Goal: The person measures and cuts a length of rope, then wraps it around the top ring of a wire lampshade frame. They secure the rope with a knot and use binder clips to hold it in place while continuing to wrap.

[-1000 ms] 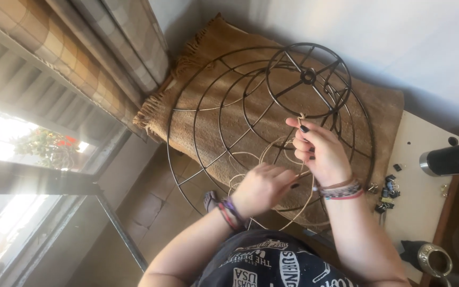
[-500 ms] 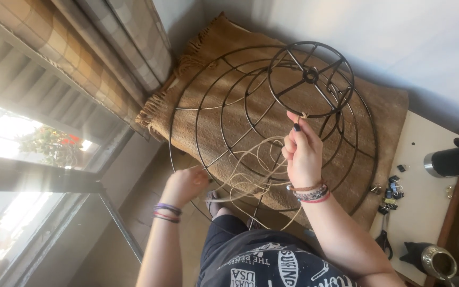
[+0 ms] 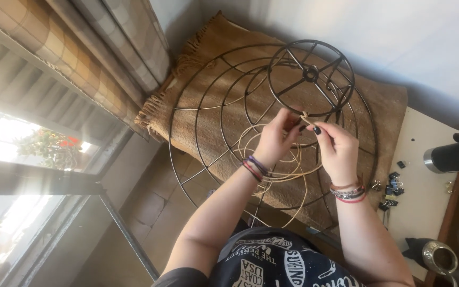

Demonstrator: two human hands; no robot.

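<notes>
Beside a sunlit window, on a brown fringed blanket (image 3: 208,101), stands the domed wire frame (image 3: 272,127), where the strand of cane (image 3: 277,165) is best kept taut and wrapped snugly, the left hand (image 3: 276,139) and right hand (image 3: 337,151) both pinching its end narrowly against a wire.

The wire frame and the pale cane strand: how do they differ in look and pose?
The wire frame is dark, rigid metal, rings joined by spokes; the cane strand is pale, thin and lies in loose coils. The frame stands across the brown blanket; the strand runs up to both hands. Both are curved.
</notes>
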